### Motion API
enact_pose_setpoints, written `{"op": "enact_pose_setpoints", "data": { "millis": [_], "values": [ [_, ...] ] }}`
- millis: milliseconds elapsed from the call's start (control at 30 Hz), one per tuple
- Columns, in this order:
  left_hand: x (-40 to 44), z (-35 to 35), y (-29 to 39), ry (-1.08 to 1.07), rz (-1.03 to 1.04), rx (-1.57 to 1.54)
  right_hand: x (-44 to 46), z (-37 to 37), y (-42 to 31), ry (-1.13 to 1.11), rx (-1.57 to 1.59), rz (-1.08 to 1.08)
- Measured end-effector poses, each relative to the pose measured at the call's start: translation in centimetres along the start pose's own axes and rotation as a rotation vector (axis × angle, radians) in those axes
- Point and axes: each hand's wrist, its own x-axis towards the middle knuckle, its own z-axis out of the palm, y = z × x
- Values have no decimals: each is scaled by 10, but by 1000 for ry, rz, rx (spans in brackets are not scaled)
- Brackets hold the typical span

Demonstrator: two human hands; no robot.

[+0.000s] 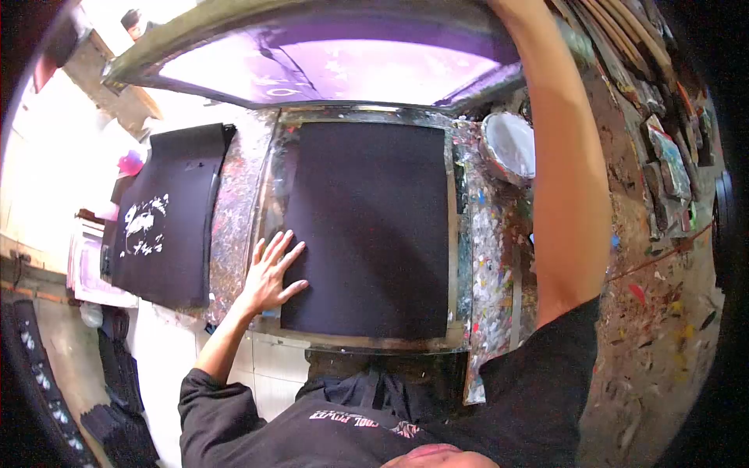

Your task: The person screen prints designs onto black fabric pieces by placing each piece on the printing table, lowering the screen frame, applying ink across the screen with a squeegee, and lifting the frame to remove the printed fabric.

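Note:
A black fabric piece (370, 226) lies flat on the printing board (273, 195) in front of me. My left hand (273, 273) is open at its left edge, fingers spread, the fingertips at or just over the fabric. Beyond it a framed printing screen (328, 66) with purplish, see-through mesh is tilted up off the board. My right arm (569, 156) reaches forward past the right end of the screen. The right hand itself lies beyond the top edge of the view.
A tub of white ink (509, 147) stands right of the board. On the left lies a stack of black fabric (172, 218), its top piece bearing a white print. Paint splatters cover the bench (647, 312). Dark folded cloths (117, 390) hang or lie at lower left.

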Motion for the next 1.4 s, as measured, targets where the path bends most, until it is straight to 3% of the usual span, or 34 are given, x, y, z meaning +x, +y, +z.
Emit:
{"op": "enact_pose_setpoints", "data": {
  "millis": [67, 100, 133, 167, 200, 233, 267, 300, 333, 367, 400, 433, 467, 567, 600, 700, 767, 867, 933, 1000, 1033, 1100, 1167, 1233, 1300, 1333, 1367, 1400],
  "values": [
    [0, -9, 4, 16, 1, -106, -33, 7, -13, 10, -30, 30],
    [1, -27, 13, 186, 24, -265, -45, 33, -11, 152, -135, 8],
    [6, -42, 23, 377, -44, -644, -73, 44, -22, 208, -172, 43],
    [9, -56, 38, 557, -124, -1036, -100, 59, -23, 212, -237, -31],
    [9, -92, 63, 811, -140, -1225, -129, 93, -21, 388, -329, -160],
    [-5, -88, 65, 822, -148, -1231, -160, 101, -31, 338, -233, -262],
    [-23, -83, 70, 797, -339, -1411, -188, 129, -39, 295, -257, -313],
    [-35, -79, 76, 764, -514, -1582, -212, 153, -48, 84, -156, -255],
    [-43, -79, 91, 702, -494, -1590, -232, 183, -49, -71, -193, -226],
    [-51, -64, 97, 660, -608, -1559, -243, 209, -46, -224, -220, -177],
    [-58, -27, 85, 647, -564, -1720, -240, 221, -34, -210, -221, -151],
    [-64, 2, 74, 585, -606, -1851, -236, 231, -20, -333, -78, -165],
    [-67, 3, 77, 590, -677, -1845, -235, 234, -14, -459, 75, -187],
    [-65, 12, 71, 595, -734, -1862, -260, 218, -11, -382, 113, -263],
    [-67, 17, 71, 567, -729, -1866, -268, 225, -9, -324, 104, -271],
    [-64, 8, 76, 553, -760, -1826, -252, 268, 19, 36, -59, -565],
    [-66, 8, 77, 544, -778, -1850, -199, 299, 53, 50, -260, -563],
    [-69, 18, 68, 535, -795, -1795, -97, 343, 90, 132, -144, -450],
    [-74, 17, 55, 286, -850, -1706, -74, 356, 92, 163, -94, -430],
    [-80, 22, 48, 210, -893, -1656, -83, 347, 78, -20, -192, -243],
    [-76, 29, 45, 145, -911, -1615, -83, 326, 72, -27, -204, -259],
    [-78, 33, 42, 124, -943, -1540, -94, 288, 63, -660, 35, -248],
    [-75, 24, 44, 107, -966, -1551, -113, 310, 69, -703, 178, -301],
    [-69, 18, 45, 97, -962, -1535, -88, 303, 68, -629, 79, -342],
    [-73, 18, 41, 65, -934, -1571, -48, 330, 84, -240, -176, -372],
    [-70, 11, 45, 100, -959, -1547, -27, 344, 108, -144, -73, -353],
    [-68, 12, 45, 59, -956, -1538, -14, 334, 113, -222, -34, -268],
    [-69, 16, 44, 67, -973, -1531, -18, 339, 118, -149, -98, -201]
  ]
}}
